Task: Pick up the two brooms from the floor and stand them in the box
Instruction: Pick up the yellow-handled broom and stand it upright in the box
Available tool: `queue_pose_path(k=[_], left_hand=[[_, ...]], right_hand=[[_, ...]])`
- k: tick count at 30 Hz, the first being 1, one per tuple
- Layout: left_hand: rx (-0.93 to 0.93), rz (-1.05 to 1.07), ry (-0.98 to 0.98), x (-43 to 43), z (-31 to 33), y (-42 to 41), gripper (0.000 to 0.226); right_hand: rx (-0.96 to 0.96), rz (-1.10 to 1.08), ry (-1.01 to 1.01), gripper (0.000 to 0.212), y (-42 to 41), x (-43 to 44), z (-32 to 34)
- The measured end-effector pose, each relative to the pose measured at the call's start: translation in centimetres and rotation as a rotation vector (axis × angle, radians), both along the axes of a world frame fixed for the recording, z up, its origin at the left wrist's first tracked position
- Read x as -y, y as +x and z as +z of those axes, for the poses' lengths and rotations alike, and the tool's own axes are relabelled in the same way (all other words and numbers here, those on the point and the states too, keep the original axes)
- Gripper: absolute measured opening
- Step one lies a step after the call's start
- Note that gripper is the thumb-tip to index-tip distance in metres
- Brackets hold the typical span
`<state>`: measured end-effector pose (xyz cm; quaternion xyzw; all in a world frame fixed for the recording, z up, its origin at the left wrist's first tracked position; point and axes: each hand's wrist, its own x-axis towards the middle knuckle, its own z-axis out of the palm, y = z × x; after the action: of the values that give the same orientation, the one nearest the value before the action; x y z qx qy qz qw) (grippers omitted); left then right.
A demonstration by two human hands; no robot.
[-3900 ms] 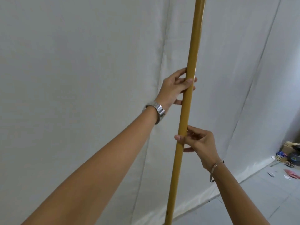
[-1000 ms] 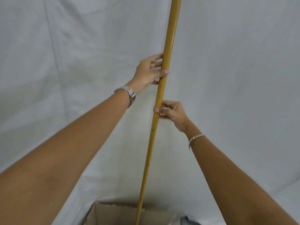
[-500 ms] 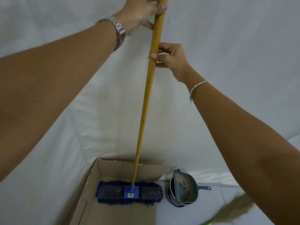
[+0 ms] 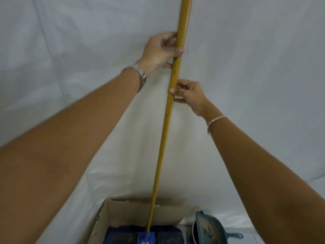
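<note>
A broom with a long yellow handle (image 4: 163, 143) stands nearly upright, and its dark blue head (image 4: 123, 236) sits inside the open cardboard box (image 4: 112, 210) at the bottom of the view. My left hand (image 4: 161, 49) is wrapped around the handle high up. My right hand (image 4: 188, 93) pinches the handle just below it with fingertips and thumb. The handle's top runs out of frame. The second broom is not in view.
A white cloth backdrop (image 4: 70, 50) hangs behind the box and spreads down to the floor. A grey-blue dustpan (image 4: 209, 228) stands in a dark bucket just right of the box. Grey floor shows at the lower right corner.
The view has tilted up since half a second ago, so the box and broom head sit lower in frame. Both hands keep their hold on the handle. The straw broom at lower right has left view.
</note>
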<state>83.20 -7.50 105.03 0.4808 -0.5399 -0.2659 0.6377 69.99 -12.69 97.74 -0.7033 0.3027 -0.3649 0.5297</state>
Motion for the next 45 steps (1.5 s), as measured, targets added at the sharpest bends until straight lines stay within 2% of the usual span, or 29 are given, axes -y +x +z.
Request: queue_pose_path(k=[15,29,40,45], left_hand=[[-0.078,-0.082,0.058,3.4,-0.7,2.2,0.049],[-0.136,-0.118,0.119,5.4,-1.0,2.7,0.033],[-0.149,-0.024,0.096,6.7,-1.8,2.4,0.038],[-0.168,0.07,0.048,5.9,-2.8,1.5,0.041]], right_hand=[[-0.033,0.043,0.093,0.039,0.9,2.0,0.1],[-0.034,0.033,0.097,0.037,1.6,3.6,-0.4],[-0.032,-0.047,0.092,0.037,2.3,4.1,-0.8],[0.028,-0.05,0.108,0.033,2.2,3.1,-1.0]])
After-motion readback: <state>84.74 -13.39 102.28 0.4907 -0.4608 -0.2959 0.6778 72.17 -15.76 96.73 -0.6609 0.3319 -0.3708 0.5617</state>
